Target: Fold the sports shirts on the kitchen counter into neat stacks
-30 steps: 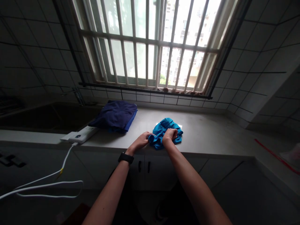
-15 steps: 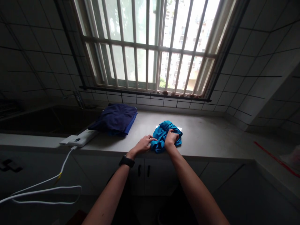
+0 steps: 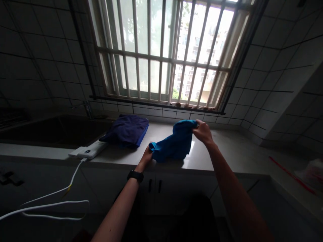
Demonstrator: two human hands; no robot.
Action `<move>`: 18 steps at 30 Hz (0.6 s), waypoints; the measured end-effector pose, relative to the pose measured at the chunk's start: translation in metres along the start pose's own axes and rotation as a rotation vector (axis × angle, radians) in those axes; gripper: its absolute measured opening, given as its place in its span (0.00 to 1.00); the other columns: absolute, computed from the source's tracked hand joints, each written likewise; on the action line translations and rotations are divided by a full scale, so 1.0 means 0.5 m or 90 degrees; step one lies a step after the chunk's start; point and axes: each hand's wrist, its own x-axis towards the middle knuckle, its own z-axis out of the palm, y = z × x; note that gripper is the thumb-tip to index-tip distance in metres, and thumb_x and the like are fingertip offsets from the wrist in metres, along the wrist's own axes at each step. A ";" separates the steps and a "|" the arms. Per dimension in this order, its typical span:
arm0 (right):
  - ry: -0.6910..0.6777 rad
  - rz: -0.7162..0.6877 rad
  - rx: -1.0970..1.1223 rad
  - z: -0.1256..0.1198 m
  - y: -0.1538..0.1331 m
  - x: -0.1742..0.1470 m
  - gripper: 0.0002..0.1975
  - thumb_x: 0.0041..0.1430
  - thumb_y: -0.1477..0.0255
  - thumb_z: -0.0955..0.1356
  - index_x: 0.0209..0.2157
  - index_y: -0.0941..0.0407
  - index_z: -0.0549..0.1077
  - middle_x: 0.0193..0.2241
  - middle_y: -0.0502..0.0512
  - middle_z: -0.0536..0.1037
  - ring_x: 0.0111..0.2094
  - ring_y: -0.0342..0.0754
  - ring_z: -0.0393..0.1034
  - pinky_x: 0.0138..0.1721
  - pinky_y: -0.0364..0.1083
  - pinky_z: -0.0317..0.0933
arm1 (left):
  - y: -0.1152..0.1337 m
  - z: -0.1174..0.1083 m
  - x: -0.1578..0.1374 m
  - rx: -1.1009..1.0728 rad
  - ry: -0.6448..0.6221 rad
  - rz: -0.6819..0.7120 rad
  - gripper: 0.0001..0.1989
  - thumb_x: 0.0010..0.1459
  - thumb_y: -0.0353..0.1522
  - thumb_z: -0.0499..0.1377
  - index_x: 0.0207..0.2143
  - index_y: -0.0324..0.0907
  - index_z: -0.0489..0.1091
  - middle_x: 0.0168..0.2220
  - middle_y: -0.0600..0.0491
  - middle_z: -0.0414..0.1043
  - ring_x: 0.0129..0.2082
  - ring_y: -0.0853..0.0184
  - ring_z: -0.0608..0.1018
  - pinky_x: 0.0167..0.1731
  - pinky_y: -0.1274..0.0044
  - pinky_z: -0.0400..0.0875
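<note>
A bright blue piece of cloth [image 3: 174, 144], its exact kind unclear, is stretched between my two hands above the pale countertop [image 3: 227, 154]. My left hand [image 3: 146, 156] grips its lower left end near the counter's front edge. Higher up and farther right, my right hand [image 3: 202, 130] pinches the upper right corner. The cloth hangs loosely between them, its lower edge close to the counter. Left of it lies a folded dark navy cloth [image 3: 127, 129], with a brighter blue layer showing along its right side.
A white power strip [image 3: 89, 150] with a white cable [image 3: 73, 176] lies by the dark sink [image 3: 58, 131] and its faucet [image 3: 88, 109]. Behind the counter is a barred window [image 3: 161, 60]. A red strip [image 3: 290, 174] lies on the right-hand counter.
The blue cloth was bunched on the counter and is now lifted and spread out. My right hand has moved up and right with its corner; my left hand has taken hold of the other end.
</note>
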 end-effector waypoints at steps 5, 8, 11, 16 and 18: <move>0.110 0.072 -0.080 -0.011 -0.013 -0.018 0.13 0.61 0.69 0.66 0.45 0.54 0.78 0.37 0.59 0.83 0.40 0.56 0.77 0.37 0.46 0.64 | 0.011 0.003 0.004 0.086 0.009 0.065 0.06 0.50 0.29 0.57 0.33 0.43 0.68 0.28 0.56 0.69 0.30 0.67 0.72 0.36 0.74 0.68; 0.156 0.068 -0.109 0.008 -0.010 -0.031 0.14 0.66 0.67 0.63 0.45 0.53 0.79 0.39 0.59 0.83 0.42 0.55 0.77 0.39 0.46 0.63 | 0.017 0.008 0.000 0.070 0.019 0.091 0.07 0.48 0.28 0.56 0.33 0.43 0.66 0.28 0.58 0.66 0.30 0.68 0.69 0.35 0.76 0.67; 0.096 0.090 -0.143 0.032 -0.004 -0.038 0.17 0.68 0.61 0.63 0.43 0.55 0.81 0.40 0.61 0.83 0.43 0.56 0.77 0.39 0.46 0.62 | 0.013 0.010 -0.003 0.051 0.038 0.063 0.04 0.47 0.28 0.55 0.29 0.44 0.62 0.24 0.60 0.61 0.28 0.69 0.66 0.33 0.76 0.65; 0.107 0.105 -0.147 0.044 -0.004 -0.048 0.24 0.73 0.57 0.58 0.44 0.56 0.81 0.41 0.65 0.83 0.45 0.58 0.77 0.42 0.47 0.62 | 0.006 0.007 -0.001 0.090 0.053 -0.044 0.03 0.48 0.31 0.54 0.24 0.45 0.59 0.22 0.57 0.60 0.25 0.69 0.64 0.28 0.75 0.63; 0.155 0.116 -0.112 0.032 0.000 -0.050 0.27 0.75 0.58 0.54 0.44 0.57 0.80 0.40 0.67 0.82 0.45 0.58 0.76 0.43 0.48 0.63 | 0.005 0.008 0.002 0.102 0.068 -0.081 0.01 0.48 0.31 0.52 0.26 0.45 0.62 0.23 0.55 0.63 0.26 0.67 0.66 0.29 0.74 0.64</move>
